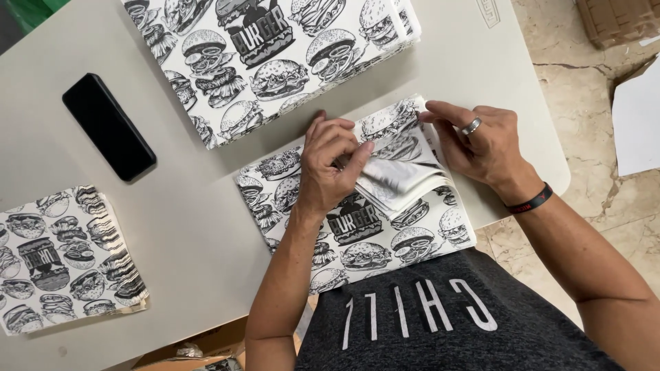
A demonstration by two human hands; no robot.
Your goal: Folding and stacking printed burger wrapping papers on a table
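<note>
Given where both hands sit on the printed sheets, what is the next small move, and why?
Probably peel one sheet free: the left hand pinches the fanned edges of the paper stack, while the right hand holds down its far corner.

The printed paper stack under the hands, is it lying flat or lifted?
Partly lifted: the left hand fans up sheets of the paper stack, while the right hand touches its far edge.
</note>
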